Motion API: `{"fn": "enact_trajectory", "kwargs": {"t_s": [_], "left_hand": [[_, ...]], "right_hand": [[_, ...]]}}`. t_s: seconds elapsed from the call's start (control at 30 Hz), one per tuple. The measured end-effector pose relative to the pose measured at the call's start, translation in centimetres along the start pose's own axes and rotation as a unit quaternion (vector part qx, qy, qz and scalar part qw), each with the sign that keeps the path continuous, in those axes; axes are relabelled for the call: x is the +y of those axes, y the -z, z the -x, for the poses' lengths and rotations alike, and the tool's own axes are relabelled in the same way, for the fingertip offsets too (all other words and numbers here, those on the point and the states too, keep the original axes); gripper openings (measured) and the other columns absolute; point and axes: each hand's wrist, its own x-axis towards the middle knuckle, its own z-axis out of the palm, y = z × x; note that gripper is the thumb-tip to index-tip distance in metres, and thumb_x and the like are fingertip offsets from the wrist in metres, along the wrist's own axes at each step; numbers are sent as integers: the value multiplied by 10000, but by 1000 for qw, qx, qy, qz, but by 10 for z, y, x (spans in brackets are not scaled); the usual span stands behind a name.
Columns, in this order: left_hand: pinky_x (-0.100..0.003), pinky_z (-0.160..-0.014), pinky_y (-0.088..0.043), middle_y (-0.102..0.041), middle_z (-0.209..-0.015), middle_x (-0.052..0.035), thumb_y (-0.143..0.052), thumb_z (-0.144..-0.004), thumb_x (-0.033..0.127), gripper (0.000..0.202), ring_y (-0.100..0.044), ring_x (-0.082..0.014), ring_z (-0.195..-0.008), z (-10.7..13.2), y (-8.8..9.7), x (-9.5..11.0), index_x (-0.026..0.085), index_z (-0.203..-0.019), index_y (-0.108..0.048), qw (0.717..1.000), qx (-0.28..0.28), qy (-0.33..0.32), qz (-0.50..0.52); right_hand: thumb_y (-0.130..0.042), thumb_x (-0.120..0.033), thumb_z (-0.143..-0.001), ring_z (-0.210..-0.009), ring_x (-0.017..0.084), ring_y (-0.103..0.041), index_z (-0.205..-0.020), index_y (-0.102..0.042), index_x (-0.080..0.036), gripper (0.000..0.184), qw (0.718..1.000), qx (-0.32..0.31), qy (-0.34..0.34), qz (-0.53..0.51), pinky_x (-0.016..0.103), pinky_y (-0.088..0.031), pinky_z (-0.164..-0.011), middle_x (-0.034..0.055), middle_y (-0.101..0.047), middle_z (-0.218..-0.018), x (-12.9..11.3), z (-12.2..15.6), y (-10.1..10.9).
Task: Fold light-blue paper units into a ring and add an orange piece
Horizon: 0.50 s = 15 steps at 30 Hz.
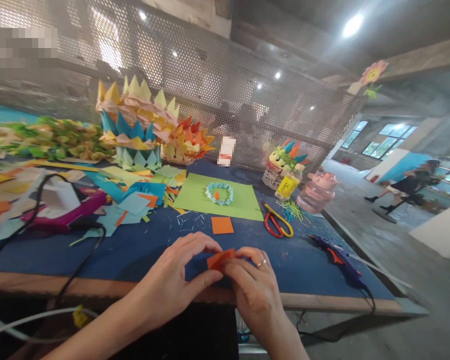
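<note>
An orange piece of paper (220,259), seemingly folded, is pinched between my two hands above the table's front edge. My left hand (189,262) grips its left side, thumb below and fingers above. On the right side, my right hand (253,277), with a ring on one finger, closes its fingertips on the same paper. Just beyond lies a flat orange paper square (222,225). Behind that, a green sheet (247,202) bears a ring of folded light-blue paper (229,194) with a small orange folded piece (216,195) inside it.
Red-and-yellow scissors (277,223) and a glue gun (339,261) lie at right, near a pink bottle (317,194) and a yellow-labelled bottle (288,185). Paper scraps and a magenta power strip (65,210) with cables crowd the left. Folded-paper crowns (135,125) stand behind. A person is far right.
</note>
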Motion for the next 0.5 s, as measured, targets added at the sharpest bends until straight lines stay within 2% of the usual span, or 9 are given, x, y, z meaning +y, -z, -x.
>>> {"fn": "enact_trajectory", "kwargs": {"t_s": [0.1, 0.2, 0.33, 0.5], "left_hand": [[-383, -876, -429, -612, -1013, -5, -569, -834, 204, 178, -547, -188, -972, -1, -4, -10, 245, -1006, -550, 999, 10, -4, -46], [-409, -884, -422, -605, -1039, -27, -523, -847, 137, 211, -540, -200, -992, -1, -7, -13, 232, -1033, -556, 993, 25, -46, -108], [-425, -886, -427, -550, -1140, -45, -418, -856, 40, 355, -512, -209, -1043, 2, -7, -8, 261, -1090, -568, 981, -3, -109, -162], [-444, -970, -383, -458, -1292, -59, -383, -804, -28, 495, -424, -225, -1171, 8, -4, -2, 257, -1182, -527, 972, -39, -157, -170]], "right_hand": [[-471, -110, -905, -885, 178, -523, -842, -642, -219, 212, 1000, -17, 10, -4, 323, -386, -777, -4, -709, -891, 3, 0, 0], [-492, -106, -890, -883, 182, -520, -827, -650, -217, 203, 1000, -18, 5, -12, 326, -409, -770, 9, -697, -894, 6, 2, 0], [-514, -89, -873, -871, 186, -520, -837, -664, -221, 203, 999, -27, -11, -26, 329, -425, -759, 15, -687, -876, 11, 6, 2], [-517, -81, -868, -847, 180, -530, -854, -681, -246, 233, 998, -24, -10, -51, 320, -433, -730, 11, -687, -851, 13, 7, 3]]}}
